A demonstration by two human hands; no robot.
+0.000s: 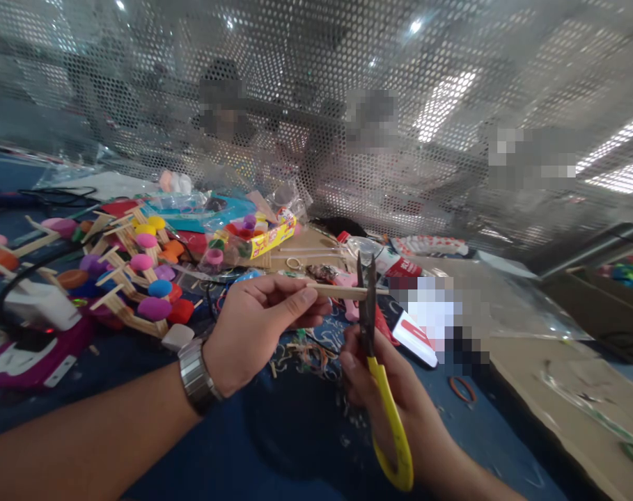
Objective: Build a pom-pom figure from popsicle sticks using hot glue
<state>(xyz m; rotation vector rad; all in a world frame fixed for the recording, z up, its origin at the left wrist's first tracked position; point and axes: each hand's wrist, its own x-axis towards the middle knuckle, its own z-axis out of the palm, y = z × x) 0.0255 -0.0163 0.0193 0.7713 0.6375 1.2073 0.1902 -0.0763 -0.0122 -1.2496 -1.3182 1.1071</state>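
Observation:
My left hand [267,306], with a metal watch [197,372] at the wrist, pinches a flat wooden stick [340,292] between thumb and fingers. The stick points to the right and passes between the blades of a pair of scissors [388,424] with yellow handles. My right hand [384,390] grips these scissors, their blades pointing up and crossing the stick near its right end. Below both hands, a tangle of rubber bands and scraps [310,355] lies on the blue tabletop [290,424].
To the left are several stick constructions with colourful caps [154,308] and a purple power strip [34,362] with a white charger [49,299]. A bottle [381,256], a lit phone [418,337] and cardboard [535,376] lie right. Perforated metal mesh [306,90] stands behind; blurred people are beyond it.

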